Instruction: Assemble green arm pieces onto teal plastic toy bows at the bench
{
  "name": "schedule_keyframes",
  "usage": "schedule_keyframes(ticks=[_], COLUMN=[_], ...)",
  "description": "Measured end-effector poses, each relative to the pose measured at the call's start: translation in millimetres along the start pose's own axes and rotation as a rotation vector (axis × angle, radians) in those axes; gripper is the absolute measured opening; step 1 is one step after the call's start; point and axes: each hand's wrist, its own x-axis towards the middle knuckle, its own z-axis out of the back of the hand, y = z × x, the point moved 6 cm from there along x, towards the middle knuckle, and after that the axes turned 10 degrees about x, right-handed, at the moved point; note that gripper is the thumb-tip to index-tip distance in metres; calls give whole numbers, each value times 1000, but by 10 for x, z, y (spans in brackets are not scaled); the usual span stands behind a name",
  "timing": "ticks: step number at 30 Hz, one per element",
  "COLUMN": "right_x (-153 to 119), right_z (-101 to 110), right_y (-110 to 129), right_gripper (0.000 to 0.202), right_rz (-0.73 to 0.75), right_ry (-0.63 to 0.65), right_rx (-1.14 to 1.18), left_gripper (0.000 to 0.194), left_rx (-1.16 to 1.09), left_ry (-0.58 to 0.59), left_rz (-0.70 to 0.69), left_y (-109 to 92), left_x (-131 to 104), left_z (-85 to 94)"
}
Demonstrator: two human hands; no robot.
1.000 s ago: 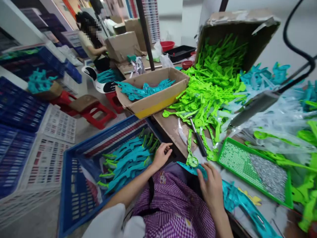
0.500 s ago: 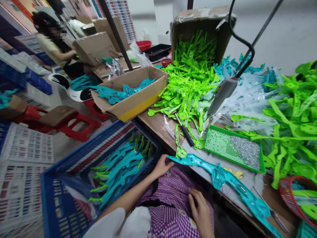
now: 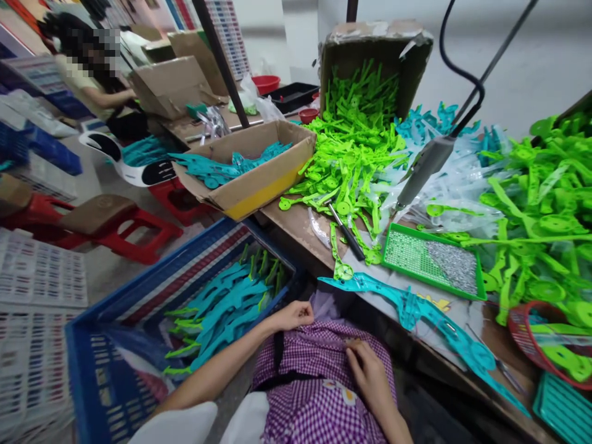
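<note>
A purple checked apron [image 3: 319,351] covers my lap, with its upper edge running between my two hands. My left hand [image 3: 296,315] is closed at the apron's far left edge, its thumb and fingers pinched on the cloth. On the right side of the lap, my right hand [image 3: 370,370] has its fingers bent over the same edge, gripping the fabric. A long turquoise plastic part [image 3: 416,311] lies along the table's front edge, apart from both hands. Just behind its left end rests a green plastic arm [image 3: 343,271].
Left of me, a blue crate [image 3: 152,283] holds turquoise and green parts. On the table are a hammer [image 3: 346,231], a green tray [image 3: 388,246] of small metal pieces, a hanging electric screwdriver [image 3: 425,172], a cardboard box [image 3: 272,182] and green heaps. A person [image 3: 102,98] sits far left.
My left hand has left the turquoise part's tip and come down to the apron edge. My right hand's fingers have closed on the cloth. The turquoise part stays on the table.
</note>
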Motion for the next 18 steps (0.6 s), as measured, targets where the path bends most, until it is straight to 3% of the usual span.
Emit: schedule_keyframes(ticks=[4, 10, 14, 18], right_x=[-37, 192, 416, 701], right_z=[53, 228, 495, 871], right_y=[67, 359, 569, 807], right_gripper=[23, 23, 21, 15], right_rz=[-20, 26, 73, 107], right_ry=[-6, -34, -95, -262], right_rx=[37, -66, -121, -89], left_gripper=[28, 16, 15, 19], left_rx=[-30, -44, -50, -55], left_ry=[48, 21, -40, -51], left_rz=[31, 118, 165, 182], left_y=[-13, 96, 161, 115], left_x=[33, -24, 12, 186], left_z=[-56, -55, -145, -272])
